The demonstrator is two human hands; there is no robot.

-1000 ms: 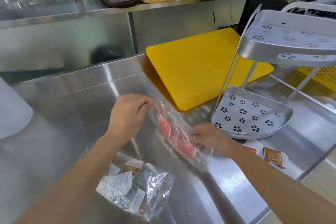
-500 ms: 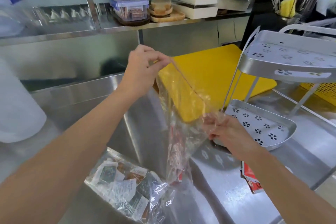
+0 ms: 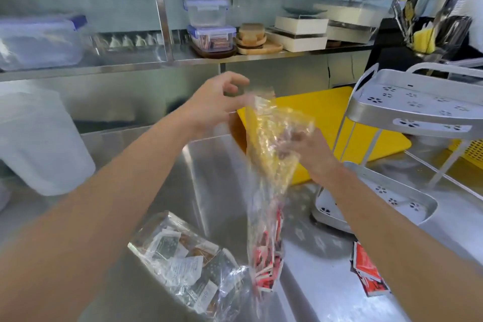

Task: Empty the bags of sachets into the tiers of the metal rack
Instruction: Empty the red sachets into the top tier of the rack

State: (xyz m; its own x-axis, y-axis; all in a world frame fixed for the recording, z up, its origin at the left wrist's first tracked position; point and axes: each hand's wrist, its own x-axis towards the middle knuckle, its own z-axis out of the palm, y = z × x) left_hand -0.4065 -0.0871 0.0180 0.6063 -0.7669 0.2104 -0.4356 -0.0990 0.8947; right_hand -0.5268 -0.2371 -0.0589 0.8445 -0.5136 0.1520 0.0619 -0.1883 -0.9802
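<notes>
Now the left hand (image 3: 215, 104) and right hand (image 3: 312, 155) pinch the clear bag (image 3: 269, 165) at its top, red sachets (image 3: 266, 265) sagging below.

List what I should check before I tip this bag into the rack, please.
1. Both hands hold the bag: ok; left hand pinches its top, right hand grips its side.
2. Bag mouth open: cannot tell.
3. Red sachets at bag's bottom: ok.
4. Bag over a tier: not ok; it hangs left of the rack.
5. Lower tier free: ok where visible.
6. Loose sachets on the counter: not ok, outside the rack.
</notes>
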